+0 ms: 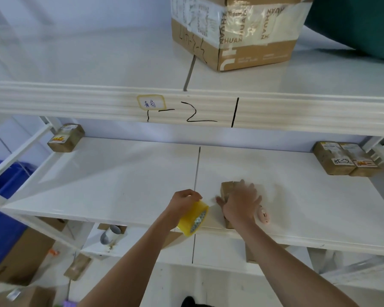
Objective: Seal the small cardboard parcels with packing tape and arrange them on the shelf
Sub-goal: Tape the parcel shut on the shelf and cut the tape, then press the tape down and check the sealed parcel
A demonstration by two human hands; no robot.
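A roll of yellowish packing tape [193, 219] was gripped by the left hand [182, 203] at the front edge of the middle shelf [120, 178]. Just beside it, a small cardboard parcel [227, 190] was largely hidden under the blurred right hand [242, 203], laid flat on it with fingers spread. A pink object [264, 216] by the wrist could not be identified. Farther back, taped parcels [344, 158] were seen at the right end and one parcel [65, 137] at the left. Above, a large box [235, 32] was cut off by the frame.

White shelf [120, 173]: parcel [227, 189] near front edge w/ pink cutter [264, 216] just beside it, 1 parcel far left [65, 137], 2 touching far right [344, 158]. Upper shelf [98, 63]: big taped box [237, 34].
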